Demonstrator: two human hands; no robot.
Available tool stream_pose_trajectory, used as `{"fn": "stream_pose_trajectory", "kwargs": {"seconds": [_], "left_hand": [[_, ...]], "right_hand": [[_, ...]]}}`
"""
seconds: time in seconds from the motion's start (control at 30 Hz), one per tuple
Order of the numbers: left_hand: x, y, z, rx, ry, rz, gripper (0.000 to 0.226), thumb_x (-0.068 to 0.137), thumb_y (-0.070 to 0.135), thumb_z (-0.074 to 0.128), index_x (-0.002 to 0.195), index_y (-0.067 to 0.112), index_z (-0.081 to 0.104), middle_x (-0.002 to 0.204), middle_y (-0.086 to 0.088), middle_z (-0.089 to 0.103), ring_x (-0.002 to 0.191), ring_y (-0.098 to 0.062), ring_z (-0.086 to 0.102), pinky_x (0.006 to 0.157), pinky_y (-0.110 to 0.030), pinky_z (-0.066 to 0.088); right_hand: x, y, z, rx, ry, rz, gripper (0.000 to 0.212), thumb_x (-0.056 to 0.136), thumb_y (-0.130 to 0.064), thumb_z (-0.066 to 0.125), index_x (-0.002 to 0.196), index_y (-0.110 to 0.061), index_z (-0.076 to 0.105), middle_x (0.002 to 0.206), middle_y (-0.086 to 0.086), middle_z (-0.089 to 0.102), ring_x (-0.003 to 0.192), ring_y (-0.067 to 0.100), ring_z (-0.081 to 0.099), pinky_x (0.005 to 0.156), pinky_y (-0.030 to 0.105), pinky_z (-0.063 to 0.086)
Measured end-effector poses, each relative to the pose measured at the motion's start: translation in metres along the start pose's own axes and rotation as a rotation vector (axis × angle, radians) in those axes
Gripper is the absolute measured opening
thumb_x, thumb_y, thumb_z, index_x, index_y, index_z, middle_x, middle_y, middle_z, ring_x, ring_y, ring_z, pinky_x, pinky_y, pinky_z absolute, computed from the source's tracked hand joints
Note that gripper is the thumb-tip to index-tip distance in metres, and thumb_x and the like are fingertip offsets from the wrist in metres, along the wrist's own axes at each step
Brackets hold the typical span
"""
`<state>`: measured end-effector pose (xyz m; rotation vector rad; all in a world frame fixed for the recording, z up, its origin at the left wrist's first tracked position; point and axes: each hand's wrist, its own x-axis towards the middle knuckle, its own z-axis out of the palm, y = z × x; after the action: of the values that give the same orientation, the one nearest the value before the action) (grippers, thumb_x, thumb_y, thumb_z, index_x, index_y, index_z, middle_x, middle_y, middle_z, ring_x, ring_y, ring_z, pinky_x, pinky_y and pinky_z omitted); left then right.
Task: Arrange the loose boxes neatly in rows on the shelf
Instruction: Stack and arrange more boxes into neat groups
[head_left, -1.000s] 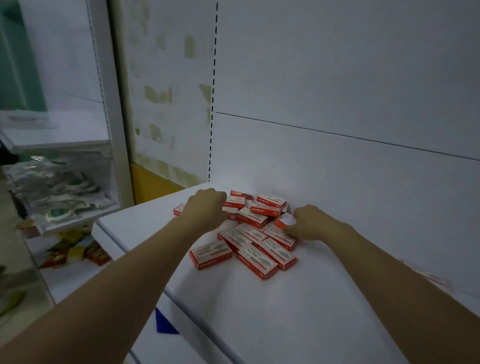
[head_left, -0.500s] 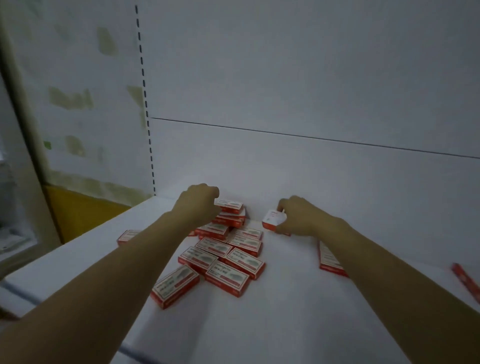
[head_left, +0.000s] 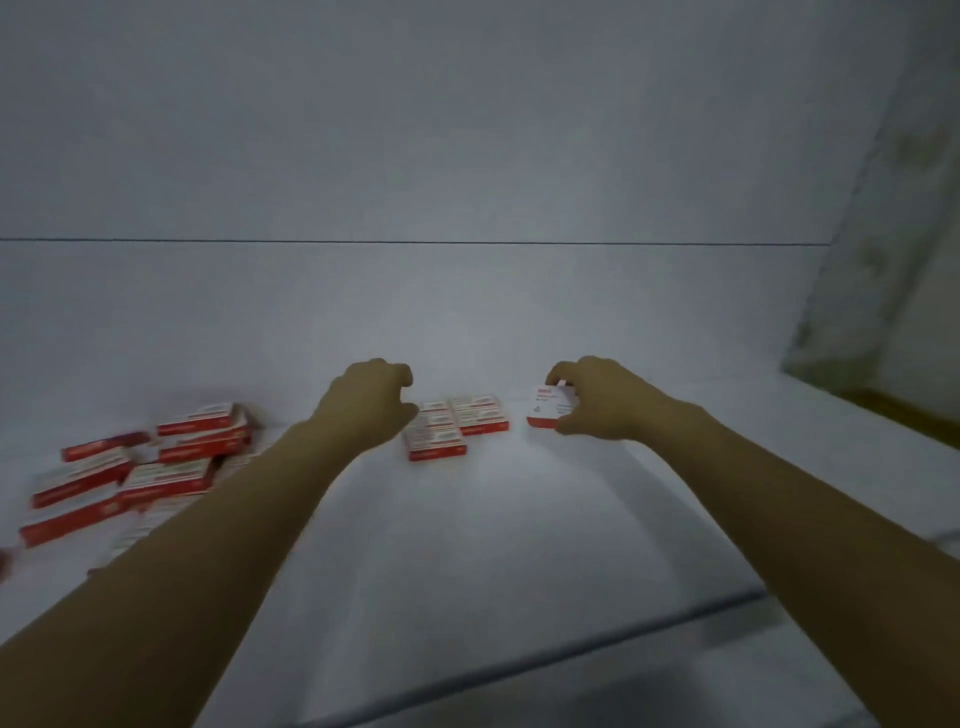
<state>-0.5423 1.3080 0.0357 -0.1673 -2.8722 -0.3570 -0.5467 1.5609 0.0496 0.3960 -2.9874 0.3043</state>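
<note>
Across the lower half of the view, broad white shelf (head_left: 493, 545), dimly lit, front edge cutting slantwise near the bottom. Behind it, pale back panel (head_left: 467, 156) with one thin dark seam drawn level across. Off to the far right, blotchy greenish side wall (head_left: 883, 234) (blurred, detail beyond telling). Far left on the shelf, pile of loose boxes (head_left: 156, 467): red and white, flat, jumbled at odd angles, some stacked on others, several smeared by blur, count uncertain. Reaching in from the bottom corners, two bare forearms (head_left: 234, 545), the left one crossing in front of the pile's right edge. Midway along the shelf, close to the back panel, two boxes (head_left: 435, 431) lying flat side by side, long sides touching, the left one sitting slightly nearer the front than its neighbour. Against that left one's far left corner, left grip (head_left: 374, 400), fingers curled, knuckles up; whether grasping the box or merely touching it, cannot tell. Right of the pair and apart from it, right grip (head_left: 597, 400) clenched around a held box (head_left: 551, 408), fingers over its top edge, thumb under its lower corner. Held box tilted up off the shelf, white face toward the camera, red strip along the bottom, just in front of the back panel
</note>
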Motion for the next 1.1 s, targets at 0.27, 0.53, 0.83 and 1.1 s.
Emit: {"fn": "stream_pose_trajectory", "kwargs": {"seconds": [0.27, 0.53, 0.83, 1.1], "left_hand": [[0.021, 0.109, 0.037, -0.067, -0.043, 0.202, 0.041, 0.089, 0.031, 0.057, 0.127, 0.015, 0.052, 0.123, -0.009, 0.055, 0.113, -0.026, 0.051, 0.096, -0.036, 0.043], [0.055, 0.213, 0.081, -0.082, -0.061, 0.252, 0.039, 0.089, 0.03, 0.057, 0.126, 0.016, 0.053, 0.12, -0.008, 0.056, 0.107, -0.025, 0.054, 0.09, -0.034, 0.045], [0.089, 0.295, 0.123, -0.088, -0.048, 0.117, 0.039, 0.089, 0.032, 0.058, 0.125, 0.016, 0.054, 0.12, -0.01, 0.055, 0.111, -0.027, 0.052, 0.09, -0.035, 0.043], [0.091, 0.306, 0.13, -0.121, -0.003, 0.012, 0.048, 0.085, 0.028, 0.065, 0.129, 0.017, 0.05, 0.122, -0.006, 0.054, 0.111, -0.023, 0.052, 0.09, -0.03, 0.042]], "right_hand": [[-0.065, 0.103, -0.029, 0.05, 0.179, 0.222, 0.058, 0.075, -0.033, 0.075, 0.124, -0.016, 0.049, 0.115, 0.005, 0.052, 0.093, 0.014, 0.048, 0.071, 0.023, 0.044], [-0.087, 0.213, -0.037, 0.038, 0.196, 0.3, 0.061, 0.074, -0.036, 0.075, 0.125, -0.017, 0.047, 0.117, 0.005, 0.044, 0.093, 0.013, 0.041, 0.058, 0.014, 0.034], [-0.043, 0.321, -0.047, 0.08, 0.14, 0.152, 0.057, 0.074, -0.03, 0.076, 0.123, -0.021, 0.049, 0.115, 0.006, 0.045, 0.093, 0.014, 0.041, 0.061, 0.018, 0.04], [0.003, 0.313, -0.036, 0.334, 0.191, -0.153, 0.058, 0.074, -0.02, 0.077, 0.124, -0.011, 0.049, 0.117, 0.008, 0.048, 0.103, 0.019, 0.053, 0.086, 0.025, 0.046]]}}
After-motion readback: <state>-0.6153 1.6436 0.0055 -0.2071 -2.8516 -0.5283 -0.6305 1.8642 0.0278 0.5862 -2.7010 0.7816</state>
